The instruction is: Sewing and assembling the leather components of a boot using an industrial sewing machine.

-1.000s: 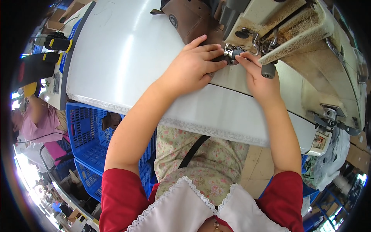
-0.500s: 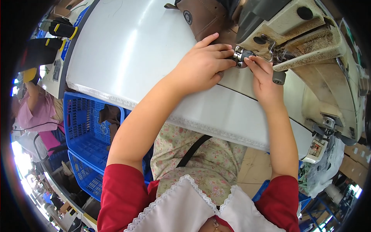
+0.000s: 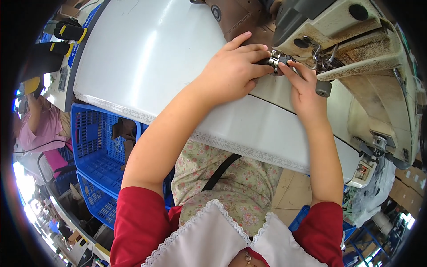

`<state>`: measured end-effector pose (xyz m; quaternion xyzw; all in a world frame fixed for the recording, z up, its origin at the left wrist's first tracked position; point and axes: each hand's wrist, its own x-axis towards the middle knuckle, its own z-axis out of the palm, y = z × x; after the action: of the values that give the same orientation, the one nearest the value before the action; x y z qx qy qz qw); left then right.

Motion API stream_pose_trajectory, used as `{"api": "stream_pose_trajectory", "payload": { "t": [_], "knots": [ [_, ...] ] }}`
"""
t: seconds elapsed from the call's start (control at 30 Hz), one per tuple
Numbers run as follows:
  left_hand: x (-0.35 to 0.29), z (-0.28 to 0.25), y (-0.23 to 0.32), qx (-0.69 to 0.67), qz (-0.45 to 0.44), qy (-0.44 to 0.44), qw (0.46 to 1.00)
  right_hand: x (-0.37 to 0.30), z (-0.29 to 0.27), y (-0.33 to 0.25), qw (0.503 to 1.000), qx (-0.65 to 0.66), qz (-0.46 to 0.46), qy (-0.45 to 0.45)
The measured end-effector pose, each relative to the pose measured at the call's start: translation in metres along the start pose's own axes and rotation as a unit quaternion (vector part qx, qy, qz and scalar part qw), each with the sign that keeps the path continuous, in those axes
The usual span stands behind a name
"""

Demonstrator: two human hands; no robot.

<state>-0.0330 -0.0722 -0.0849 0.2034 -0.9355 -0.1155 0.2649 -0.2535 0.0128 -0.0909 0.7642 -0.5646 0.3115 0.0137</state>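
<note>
A brown leather piece (image 3: 235,18) with stitching and a round dark emblem lies at the sewing machine's (image 3: 351,49) working end. My left hand (image 3: 231,69) rests palm down at its near edge, fingers stretched out and spread, thumb bent beneath. The left fingertips come up close to the shiny metal presser foot (image 3: 275,60). From the other side my right hand (image 3: 308,91) reaches to the foot, with thumb and forefinger closed together against its dark side. Whatever may be between those right fingertips is too small and covered to make out.
A white tabletop (image 3: 133,58) with a ruler strip along its front edge spreads leftward. Blue plastic baskets (image 3: 91,149) stand below at left, with brown pieces in the upper one. A grey knob (image 3: 323,88) sits beside my right hand. Another person in pink (image 3: 42,122) is at far left.
The leather piece sits slightly higher in the picture, its strap now mostly out of view. Both hands stay at the presser foot; the right fingers have shifted slightly.
</note>
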Motion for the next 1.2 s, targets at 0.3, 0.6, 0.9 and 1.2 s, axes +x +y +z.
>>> {"api": "stream_pose_trajectory", "payload": {
  "t": [0.3, 0.6, 0.9, 1.2],
  "knots": [
    [0.000, 0.001, -0.006, -0.018, 0.000, 0.003, 1.000, 0.001, 0.001, -0.001, 1.000, -0.002, 0.006, 0.004],
    [0.002, 0.000, -0.011, -0.042, 0.001, 0.008, 0.999, 0.002, 0.001, -0.001, 1.000, 0.010, 0.009, 0.004],
    [0.002, 0.000, -0.012, -0.032, -0.007, 0.013, 0.999, 0.003, 0.000, -0.002, 1.000, 0.005, 0.000, 0.010],
    [0.001, 0.003, -0.013, -0.020, -0.015, 0.018, 1.000, -0.001, 0.005, 0.001, 1.000, -0.014, 0.004, 0.013]
  ]
}}
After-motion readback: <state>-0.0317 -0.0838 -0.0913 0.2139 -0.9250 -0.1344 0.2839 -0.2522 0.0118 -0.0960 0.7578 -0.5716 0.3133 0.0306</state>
